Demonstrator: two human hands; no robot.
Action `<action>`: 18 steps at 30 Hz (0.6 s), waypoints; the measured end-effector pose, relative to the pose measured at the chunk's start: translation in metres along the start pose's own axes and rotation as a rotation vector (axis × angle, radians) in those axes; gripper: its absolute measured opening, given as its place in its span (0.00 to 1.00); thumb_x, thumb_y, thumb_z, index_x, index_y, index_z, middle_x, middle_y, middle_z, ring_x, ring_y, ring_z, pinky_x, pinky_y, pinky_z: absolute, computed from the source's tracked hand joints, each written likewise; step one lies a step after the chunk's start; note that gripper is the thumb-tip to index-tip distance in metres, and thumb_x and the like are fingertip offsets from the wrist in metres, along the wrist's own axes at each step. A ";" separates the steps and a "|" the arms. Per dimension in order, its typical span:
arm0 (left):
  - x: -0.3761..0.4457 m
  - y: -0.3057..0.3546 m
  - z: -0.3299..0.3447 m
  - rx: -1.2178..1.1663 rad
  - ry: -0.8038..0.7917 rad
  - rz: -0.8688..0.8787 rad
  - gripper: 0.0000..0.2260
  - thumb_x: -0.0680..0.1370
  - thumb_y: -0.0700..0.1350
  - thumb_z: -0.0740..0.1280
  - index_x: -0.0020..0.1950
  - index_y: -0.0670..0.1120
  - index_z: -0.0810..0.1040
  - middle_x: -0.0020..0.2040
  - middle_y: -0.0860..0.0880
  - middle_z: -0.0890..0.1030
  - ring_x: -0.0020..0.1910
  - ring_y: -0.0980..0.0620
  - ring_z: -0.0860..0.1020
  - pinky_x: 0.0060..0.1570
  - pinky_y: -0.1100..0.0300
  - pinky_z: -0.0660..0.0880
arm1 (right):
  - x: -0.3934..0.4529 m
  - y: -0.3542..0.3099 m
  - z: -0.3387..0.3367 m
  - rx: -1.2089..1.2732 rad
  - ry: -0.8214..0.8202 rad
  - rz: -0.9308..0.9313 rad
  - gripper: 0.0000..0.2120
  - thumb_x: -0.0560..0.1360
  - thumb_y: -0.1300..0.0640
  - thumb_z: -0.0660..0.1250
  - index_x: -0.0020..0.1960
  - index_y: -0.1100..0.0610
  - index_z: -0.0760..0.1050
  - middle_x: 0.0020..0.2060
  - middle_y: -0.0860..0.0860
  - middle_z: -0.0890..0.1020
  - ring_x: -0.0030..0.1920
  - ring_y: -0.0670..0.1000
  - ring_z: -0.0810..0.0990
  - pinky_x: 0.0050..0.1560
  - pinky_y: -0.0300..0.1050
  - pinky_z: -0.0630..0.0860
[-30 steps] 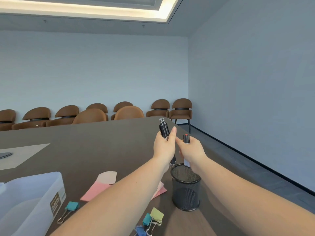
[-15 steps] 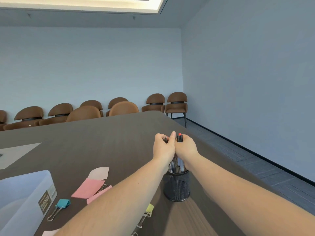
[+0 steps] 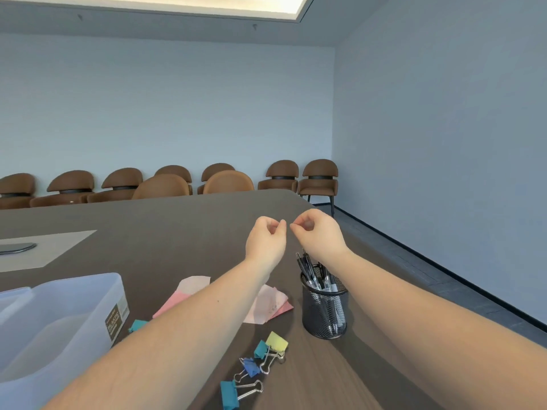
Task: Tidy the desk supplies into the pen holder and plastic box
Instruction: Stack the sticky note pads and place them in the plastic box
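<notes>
Room: meeting room, pale blue walls, row of brown upholstered chairs (image 3: 220, 180) beyond both hands, long dark wood-grain table (image 3: 165, 220) under them.
Left hand: left hand (image 3: 265, 241) raised over the table, fingers curled in, holds nothing visible.
Right hand: right hand (image 3: 316, 232) just beside the left, fingertips almost meeting, fingers curled, nothing held.
Pen holder: black wire-mesh cylindrical pen holder (image 3: 324, 309) stands upright directly below the right wrist, black-and-clear pens (image 3: 309, 269) in it, tips leaning toward the left hand.
Plastic box: translucent white plastic box with a brown label (image 3: 62, 318) lies well apart, low on the left forearm's outer side; left hand is nearer.
Clips: yellow, blue and teal metal binder clips (image 3: 263, 359) lie loose between the two forearms, nearer the body than the holder; one more teal clip (image 3: 137, 324) peeks out beside the left forearm next to the box.
Notes: pink and pale paper sticky notes (image 3: 269, 303) lie flat under and beside the left forearm, between box and holder.
Stage (judgement): pens look done; clips and notes remain for the box.
Next move (judgement): pull hands back and down; clips' wire handles point varied ways, so pinch the coloured bodies.
Obstruction: holder sits close to the right forearm, easy to knock.
</notes>
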State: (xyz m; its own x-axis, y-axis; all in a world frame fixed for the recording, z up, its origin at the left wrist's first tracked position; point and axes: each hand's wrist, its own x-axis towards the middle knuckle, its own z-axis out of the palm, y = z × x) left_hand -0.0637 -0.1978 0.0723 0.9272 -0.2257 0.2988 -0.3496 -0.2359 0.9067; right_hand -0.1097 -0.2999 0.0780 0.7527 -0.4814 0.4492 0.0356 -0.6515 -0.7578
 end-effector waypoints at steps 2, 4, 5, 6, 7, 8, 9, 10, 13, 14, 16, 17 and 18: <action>0.002 -0.004 -0.024 0.077 0.011 -0.013 0.09 0.81 0.50 0.60 0.53 0.46 0.73 0.49 0.51 0.75 0.49 0.49 0.73 0.49 0.58 0.68 | -0.005 -0.015 0.008 -0.022 -0.055 -0.049 0.07 0.76 0.55 0.66 0.51 0.58 0.78 0.43 0.48 0.78 0.46 0.49 0.76 0.46 0.41 0.71; 0.002 -0.013 -0.050 0.245 -0.032 -0.061 0.09 0.80 0.50 0.61 0.52 0.45 0.75 0.50 0.49 0.76 0.50 0.47 0.74 0.50 0.58 0.69 | -0.013 -0.026 0.019 -0.062 -0.122 -0.090 0.05 0.76 0.55 0.67 0.48 0.56 0.78 0.41 0.47 0.77 0.45 0.49 0.75 0.40 0.38 0.70; 0.000 -0.019 -0.062 0.337 -0.082 -0.095 0.09 0.79 0.50 0.62 0.51 0.45 0.76 0.51 0.48 0.77 0.50 0.47 0.74 0.50 0.57 0.70 | -0.018 -0.030 0.026 -0.082 -0.159 -0.105 0.04 0.76 0.55 0.67 0.47 0.55 0.77 0.40 0.47 0.77 0.44 0.49 0.75 0.37 0.37 0.68; -0.004 -0.025 -0.075 0.412 -0.150 -0.141 0.09 0.79 0.50 0.62 0.52 0.45 0.77 0.52 0.47 0.78 0.51 0.46 0.74 0.51 0.56 0.71 | -0.024 -0.034 0.032 -0.099 -0.202 -0.117 0.03 0.76 0.55 0.67 0.47 0.55 0.77 0.40 0.46 0.76 0.45 0.49 0.75 0.36 0.36 0.68; -0.008 -0.031 -0.087 0.467 -0.222 -0.195 0.11 0.79 0.49 0.63 0.54 0.44 0.78 0.53 0.46 0.78 0.52 0.45 0.74 0.54 0.54 0.72 | -0.030 -0.037 0.038 -0.119 -0.252 -0.126 0.04 0.76 0.55 0.67 0.48 0.55 0.78 0.41 0.46 0.76 0.45 0.49 0.75 0.37 0.37 0.69; -0.013 -0.038 -0.098 0.513 -0.284 -0.250 0.13 0.78 0.49 0.64 0.57 0.43 0.78 0.55 0.46 0.78 0.54 0.45 0.74 0.55 0.54 0.73 | -0.036 -0.040 0.044 -0.144 -0.309 -0.133 0.06 0.76 0.55 0.67 0.50 0.56 0.78 0.42 0.47 0.77 0.46 0.49 0.75 0.41 0.38 0.70; -0.018 -0.045 -0.110 0.561 -0.335 -0.295 0.14 0.78 0.49 0.65 0.58 0.42 0.78 0.56 0.45 0.78 0.54 0.45 0.74 0.54 0.54 0.73 | -0.041 -0.041 0.049 -0.172 -0.375 -0.135 0.07 0.76 0.55 0.67 0.51 0.57 0.79 0.44 0.48 0.77 0.47 0.49 0.75 0.43 0.40 0.71; -0.024 -0.051 -0.122 0.615 -0.376 -0.323 0.15 0.77 0.50 0.66 0.59 0.42 0.78 0.54 0.45 0.79 0.53 0.45 0.75 0.52 0.54 0.73 | -0.046 -0.042 0.054 -0.200 -0.444 -0.132 0.08 0.76 0.55 0.67 0.52 0.57 0.79 0.45 0.48 0.77 0.47 0.49 0.76 0.43 0.41 0.73; -0.039 -0.066 -0.152 0.774 -0.447 -0.373 0.19 0.75 0.52 0.67 0.60 0.42 0.78 0.51 0.46 0.78 0.51 0.46 0.76 0.49 0.56 0.74 | -0.058 -0.044 0.067 -0.320 -0.620 -0.135 0.10 0.75 0.55 0.68 0.54 0.58 0.79 0.48 0.49 0.78 0.49 0.50 0.77 0.50 0.43 0.75; -0.045 -0.068 -0.160 0.820 -0.466 -0.386 0.19 0.75 0.53 0.67 0.61 0.42 0.77 0.54 0.46 0.79 0.53 0.46 0.77 0.50 0.56 0.75 | -0.061 -0.044 0.071 -0.354 -0.652 -0.138 0.11 0.75 0.55 0.68 0.55 0.58 0.79 0.48 0.48 0.78 0.50 0.49 0.76 0.51 0.43 0.74; -0.055 -0.073 -0.174 0.914 -0.492 -0.382 0.20 0.75 0.52 0.67 0.62 0.41 0.76 0.58 0.41 0.78 0.51 0.44 0.76 0.46 0.57 0.75 | -0.064 -0.045 0.079 -0.391 -0.676 -0.137 0.10 0.75 0.54 0.68 0.55 0.57 0.79 0.49 0.48 0.77 0.51 0.49 0.76 0.51 0.43 0.72; -0.061 -0.075 -0.179 0.962 -0.503 -0.369 0.21 0.75 0.52 0.67 0.64 0.41 0.75 0.57 0.40 0.78 0.48 0.44 0.74 0.43 0.58 0.73 | -0.066 -0.044 0.083 -0.405 -0.672 -0.134 0.10 0.75 0.54 0.68 0.55 0.57 0.79 0.50 0.48 0.77 0.51 0.50 0.76 0.51 0.43 0.72; -0.066 -0.078 -0.184 1.009 -0.509 -0.361 0.22 0.75 0.52 0.67 0.65 0.41 0.75 0.55 0.42 0.78 0.47 0.45 0.73 0.42 0.58 0.71 | -0.067 -0.044 0.086 -0.421 -0.665 -0.129 0.10 0.75 0.54 0.68 0.55 0.56 0.79 0.50 0.49 0.78 0.51 0.50 0.76 0.50 0.43 0.72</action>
State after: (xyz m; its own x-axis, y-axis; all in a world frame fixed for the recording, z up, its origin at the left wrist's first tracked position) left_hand -0.0735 0.0092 0.0368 0.9138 -0.2889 -0.2855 -0.2376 -0.9503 0.2011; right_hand -0.1051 -0.1890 0.0409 0.9988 -0.0221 0.0440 -0.0018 -0.9089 -0.4169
